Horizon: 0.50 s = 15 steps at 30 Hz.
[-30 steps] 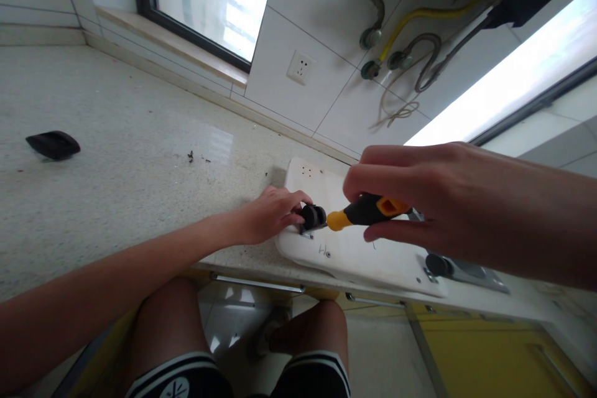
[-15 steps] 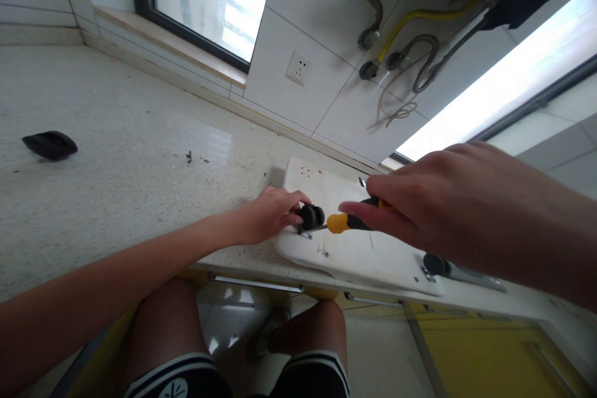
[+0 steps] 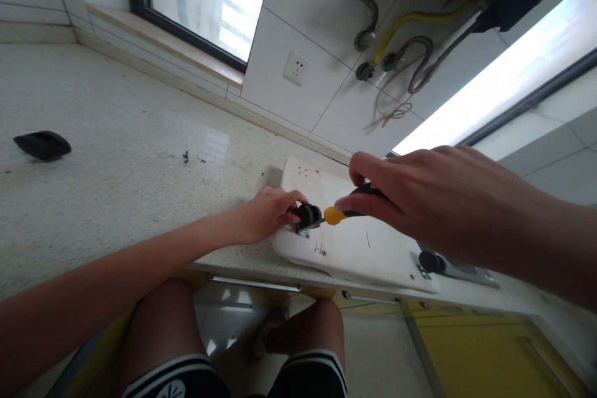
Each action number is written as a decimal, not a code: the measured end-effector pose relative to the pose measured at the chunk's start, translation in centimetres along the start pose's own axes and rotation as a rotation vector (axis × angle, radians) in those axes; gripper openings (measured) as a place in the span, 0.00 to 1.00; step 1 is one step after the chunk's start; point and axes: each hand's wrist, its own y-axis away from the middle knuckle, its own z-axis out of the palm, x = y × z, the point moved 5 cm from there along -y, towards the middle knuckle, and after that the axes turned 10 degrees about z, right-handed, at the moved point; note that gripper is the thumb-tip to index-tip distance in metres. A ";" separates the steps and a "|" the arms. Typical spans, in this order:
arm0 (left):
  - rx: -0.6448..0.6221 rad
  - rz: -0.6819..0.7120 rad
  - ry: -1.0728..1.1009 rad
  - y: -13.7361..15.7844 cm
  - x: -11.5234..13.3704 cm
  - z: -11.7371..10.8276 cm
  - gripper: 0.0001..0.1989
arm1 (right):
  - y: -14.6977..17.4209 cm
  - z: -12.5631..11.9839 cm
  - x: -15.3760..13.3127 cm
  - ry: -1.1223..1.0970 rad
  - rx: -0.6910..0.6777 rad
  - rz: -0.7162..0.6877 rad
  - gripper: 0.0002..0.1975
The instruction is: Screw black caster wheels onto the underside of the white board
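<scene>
My left hand (image 3: 273, 214) is closed on a black caster wheel (image 3: 308, 216) near the left end of a white panel (image 3: 354, 255). In my right hand (image 3: 405, 186) is a screwdriver (image 3: 334, 216) with a yellow and black handle, held at a slant. Its shaft points left and down to the metal plate at the caster's base; whether the tip sits in a screw cannot be made out. Another dark caster wheel (image 3: 431, 262) is on the panel's right end. Several small holes show at the panel's upper left corner.
A black pointed plastic piece (image 3: 43, 145) lies on the speckled countertop (image 3: 116, 199) at the left, with dark crumbs (image 3: 185, 157) nearer the middle. Behind are a wall socket (image 3: 296, 68) and hoses (image 3: 415, 15). Yellow cabinets (image 3: 485, 348) stand below the counter edge.
My right hand has turned and shifted slightly left, and the screwdriver handle is tilted differently. My left hand stays on the caster. The whole view has moved a little.
</scene>
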 end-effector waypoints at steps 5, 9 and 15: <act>0.010 0.003 -0.005 0.0 -0.2 0.1 0.17 | 1.3 -0.7 -0.3 -0.264 -0.006 -0.232 0.10; 0.001 -0.007 0.002 -0.1 -0.1 0.2 0.19 | 1.3 -1.4 -0.5 -0.190 -0.011 -0.273 0.10; 0.021 0.050 -0.009 0.1 -0.2 0.1 0.17 | 0.4 -1.4 0.6 -0.239 0.016 -0.313 0.14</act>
